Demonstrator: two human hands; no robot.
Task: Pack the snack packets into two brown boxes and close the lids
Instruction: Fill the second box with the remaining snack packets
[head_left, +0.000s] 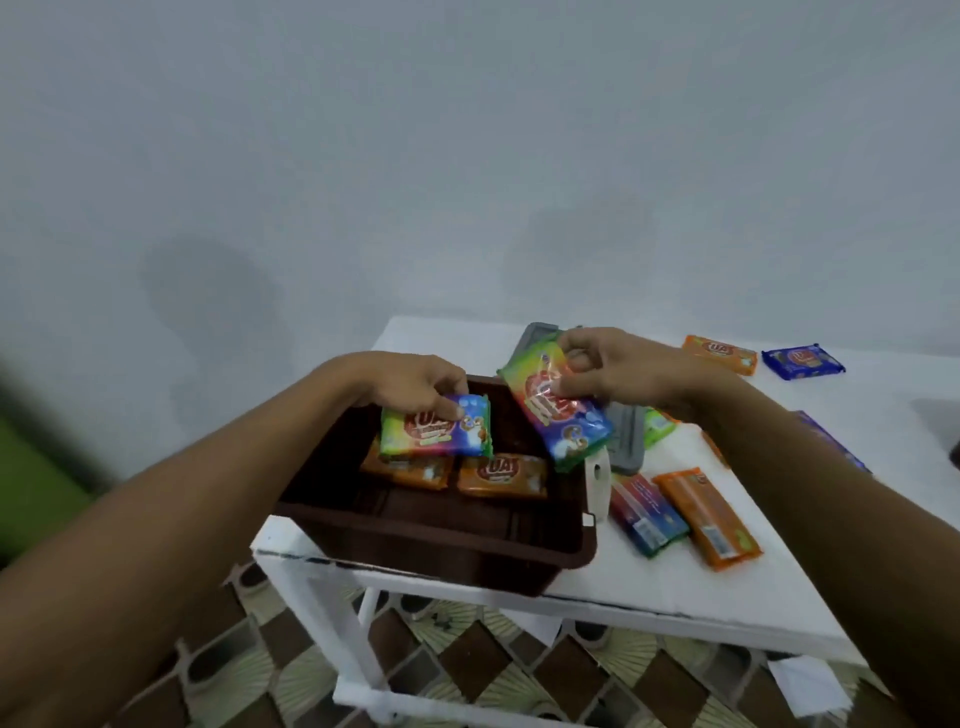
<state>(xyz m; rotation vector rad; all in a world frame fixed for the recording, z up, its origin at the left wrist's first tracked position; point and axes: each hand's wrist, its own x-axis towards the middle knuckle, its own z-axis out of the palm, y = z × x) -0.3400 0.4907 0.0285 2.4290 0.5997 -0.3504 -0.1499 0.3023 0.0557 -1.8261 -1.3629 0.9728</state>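
The brown plastic box (441, 540) stands open on the left end of the white desk (649, 587), at the centre of the frame, above a brown-and-cream patterned floor (467, 675). A grey plastic lid (626, 436) lies just right of the box, partly hidden.

The left hand (410, 384) reaches over the box's far left corner. Its fingers and thumb pinch a rainbow-coloured snack packet (436, 434), held flat above the box interior. The right hand (613, 369) hangs over the box's far right edge, its fingers grasping a second rainbow-coloured packet (561, 415) that is tilted steeply.

Two orange snack packets (501, 475) lie on the box floor, side by side at the far end. Right of the box on the desk, a face-down rainbow packet (647, 512) and a face-down orange packet (709, 517) lie next to each other. In the right of the frame, near the desk's far edge, lie another orange packet (719, 353) and a blue packet (802, 361).
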